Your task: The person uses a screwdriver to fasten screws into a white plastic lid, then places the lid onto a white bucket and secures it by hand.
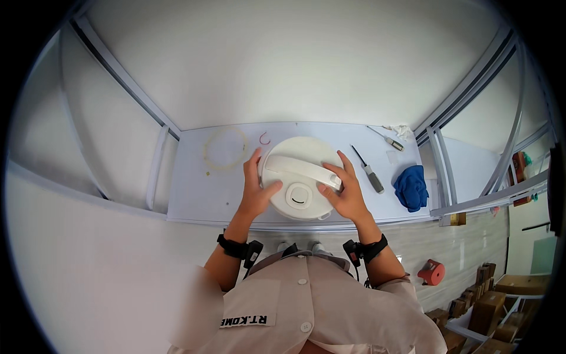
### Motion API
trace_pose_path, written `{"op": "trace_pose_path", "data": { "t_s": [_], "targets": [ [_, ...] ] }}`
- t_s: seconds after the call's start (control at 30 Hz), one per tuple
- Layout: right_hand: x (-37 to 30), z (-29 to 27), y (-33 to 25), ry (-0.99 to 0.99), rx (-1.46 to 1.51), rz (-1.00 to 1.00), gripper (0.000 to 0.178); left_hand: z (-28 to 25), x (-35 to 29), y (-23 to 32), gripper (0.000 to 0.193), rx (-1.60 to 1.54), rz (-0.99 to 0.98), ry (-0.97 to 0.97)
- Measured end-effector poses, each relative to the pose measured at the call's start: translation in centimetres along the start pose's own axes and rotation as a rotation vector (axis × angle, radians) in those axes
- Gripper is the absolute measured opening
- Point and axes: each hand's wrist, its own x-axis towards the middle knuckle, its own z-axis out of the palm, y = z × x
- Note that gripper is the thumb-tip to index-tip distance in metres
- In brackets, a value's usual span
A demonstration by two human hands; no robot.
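Observation:
A round white rice cooker stands near the front edge of the white table, seen from above. Its curved carrying handle lies across the lid, and a round piece with a dark curved mark sits at the lid's near side. My left hand grips the cooker's left side, thumb on the lid's rim. On the opposite side my right hand holds it, fingers along the edge and thumb on the lid near the handle's end. The cooker's underside is hidden.
Right of the cooker lie a grey-handled screwdriver, another screwdriver and a crumpled blue cloth. To the left are a pale yellowish ring and a small red wire. Metal frame posts flank the table. A red stool stands on the floor.

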Motion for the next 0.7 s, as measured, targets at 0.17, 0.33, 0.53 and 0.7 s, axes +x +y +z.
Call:
{"op": "trace_pose_path", "data": {
  "t_s": [0.17,0.33,0.53,0.7],
  "targets": [
    [0.3,-0.3,0.4,-0.052,0.021,0.009,0.055,-0.4,1.3,0.2,0.083,0.167,0.014,-0.016],
    [0.3,-0.4,0.6,-0.065,-0.002,-0.02,0.055,0.0,1.0,0.5,0.083,-0.027,-0.1,-0.061],
    [0.4,-0.5,0.4,-0.074,0.011,-0.033,0.055,0.4,0.7,0.5,0.082,-0.064,-0.099,-0.027],
    [0.5,-0.5,0.1,-0.076,0.017,-0.035,0.055,0.5,0.4,0.0,0.077,-0.021,-0.049,0.005]
  ]
}}
